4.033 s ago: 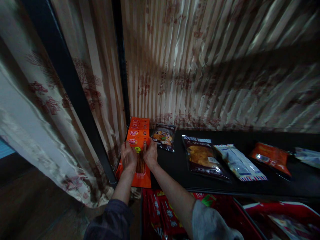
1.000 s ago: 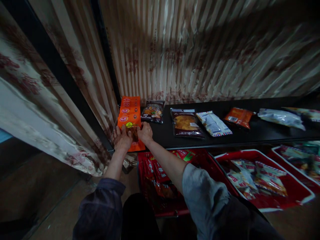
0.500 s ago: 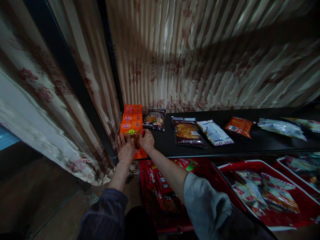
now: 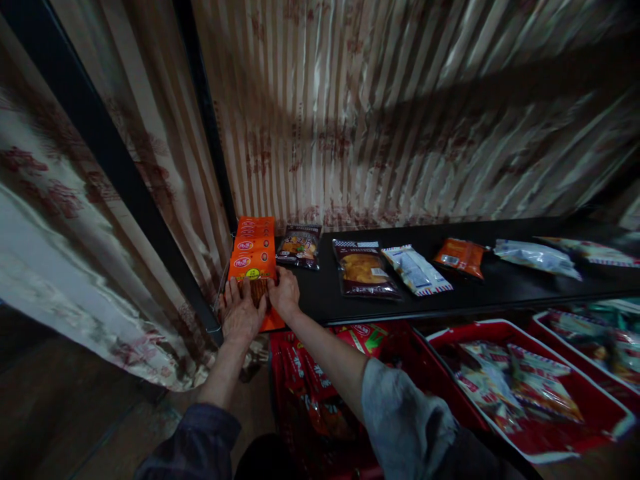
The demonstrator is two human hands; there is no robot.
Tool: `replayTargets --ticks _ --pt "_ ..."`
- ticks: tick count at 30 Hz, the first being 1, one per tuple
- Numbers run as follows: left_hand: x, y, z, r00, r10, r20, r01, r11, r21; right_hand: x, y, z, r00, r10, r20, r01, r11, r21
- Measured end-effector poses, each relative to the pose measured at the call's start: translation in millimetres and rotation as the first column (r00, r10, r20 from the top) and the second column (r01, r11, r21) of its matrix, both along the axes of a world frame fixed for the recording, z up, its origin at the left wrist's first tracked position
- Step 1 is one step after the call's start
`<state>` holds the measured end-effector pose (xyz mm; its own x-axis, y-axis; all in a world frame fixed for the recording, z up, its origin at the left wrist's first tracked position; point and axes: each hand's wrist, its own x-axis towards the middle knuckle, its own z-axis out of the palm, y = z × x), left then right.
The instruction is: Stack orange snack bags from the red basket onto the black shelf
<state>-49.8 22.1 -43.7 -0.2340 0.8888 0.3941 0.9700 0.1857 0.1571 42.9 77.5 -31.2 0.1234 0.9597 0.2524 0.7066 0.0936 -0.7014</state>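
Orange snack packets (image 4: 251, 257) lie in an overlapping row at the left end of a black shelf (image 4: 320, 293). My left hand (image 4: 241, 317) rests on the nearest packet with its fingers spread and laid flat. Against that packet's right edge, my right hand (image 4: 285, 293) has its fingers curled in, and its fingertips are partly hidden. The packet's front shows a dark see-through window between my hands. Just right of the row lies a dark brown snack packet (image 4: 300, 247).
Along the shelf lie a brown packet (image 4: 365, 270), a white packet (image 4: 417, 270), an orange packet (image 4: 461, 258) and a silvery one (image 4: 537, 258). Below stand red baskets (image 4: 603, 420) with bagged snacks. A dark post (image 4: 115, 163) and curtains (image 4: 330, 120) border the shelf.
The view has shifted a little, so the shelf sits further left and slightly lower. My left hand's fingers have spread wider on the packet; my right hand stays at its edge.
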Motion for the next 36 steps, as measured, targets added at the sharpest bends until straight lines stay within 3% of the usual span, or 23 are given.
replayTargets --ticks 8,20,27,36 --pt "1 0 -1.3 1.0 0.0 0.007 -0.001 1.0 0.015 2 -4 1.0 1.0 0.028 0.013 -0.028 0.999 0.031" --pt "4 -1 3.9 1.0 0.008 -0.012 -0.009 0.999 -0.035 2 0 11.9 0.998 0.029 -0.054 -0.037 0.988 -0.147" --pt "3 -1 3.6 1.0 0.003 -0.017 -0.003 1.0 -0.029 1 -2 10.1 0.995 0.059 -0.08 -0.065 0.995 -0.073" --pt "4 -3 8.4 1.0 -0.008 -0.011 0.007 0.998 -0.057 3 11 11.4 0.976 0.068 -0.206 -0.112 0.972 -0.208"
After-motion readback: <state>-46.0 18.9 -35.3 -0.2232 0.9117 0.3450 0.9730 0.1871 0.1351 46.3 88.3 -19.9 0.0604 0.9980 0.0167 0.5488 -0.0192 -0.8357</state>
